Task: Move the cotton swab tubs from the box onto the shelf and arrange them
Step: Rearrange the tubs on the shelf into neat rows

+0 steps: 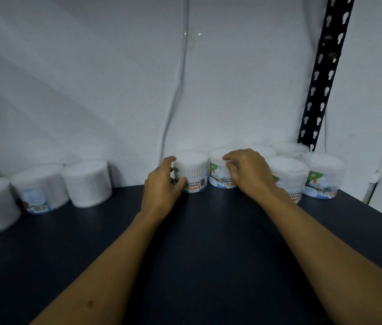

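Left hand [162, 184] grips one tub [191, 171], right hand [247, 171] grips the tub beside it [218, 172]; both at the shelf [197, 242] back, touching. Risk: shoving right knocks the right cluster [287, 174] out of line.

A stockroom: dark shelf [208, 231] of identical cotton swab tubs [86, 182], slotted metal upright [323, 73], bare white wall [91, 78].
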A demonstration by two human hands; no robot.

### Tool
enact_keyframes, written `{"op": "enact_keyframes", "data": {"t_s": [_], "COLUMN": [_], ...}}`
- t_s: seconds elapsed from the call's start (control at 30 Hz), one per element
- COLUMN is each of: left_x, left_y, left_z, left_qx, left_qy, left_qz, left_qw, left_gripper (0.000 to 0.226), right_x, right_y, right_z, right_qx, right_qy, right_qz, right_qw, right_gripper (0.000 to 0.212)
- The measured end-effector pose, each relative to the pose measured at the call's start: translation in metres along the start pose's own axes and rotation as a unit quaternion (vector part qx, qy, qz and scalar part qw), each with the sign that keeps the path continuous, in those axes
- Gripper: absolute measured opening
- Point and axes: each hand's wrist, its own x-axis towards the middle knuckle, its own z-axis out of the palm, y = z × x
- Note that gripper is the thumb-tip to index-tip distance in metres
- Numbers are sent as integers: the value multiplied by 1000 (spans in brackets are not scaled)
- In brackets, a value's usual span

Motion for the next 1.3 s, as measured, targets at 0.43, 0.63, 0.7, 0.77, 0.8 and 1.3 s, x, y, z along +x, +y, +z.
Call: {"op": "enact_keyframes", "data": {"t_s": [0.43,0.63,0.7,0.77,0.8,1.3], "left_x": [4,3,3,3,3,3], "left_y": [-7,-8,-6,-4,-4,-5], "left_z": [1,2,2,2,2,2], "left_qx": [-16,-39,-42,-42,-43,-46], "left_qy": [-6,-10,-14,-16,-17,-14], "left_qz": [1,-2,-3,-3,-3,-5], "left_qw": [1000,999,999,999,999,999], "left_gripper": [57,59,59,56,55,55], "right_x": [4,4,4,3,2,1], "right_y": [6,8,8,7,7,9], "right_z": [-6,-4,-3,-3,-2,4], "right_qx": [-2,2,7,12,15,35], "right_qy": [-45,-45,-37,-29,-25,15], "right_qz": [-16,-27,-27,-27,-28,-31], "right_qw": [999,999,999,999,999,999], "right_gripper": [41,30,29,29,29,26]}}
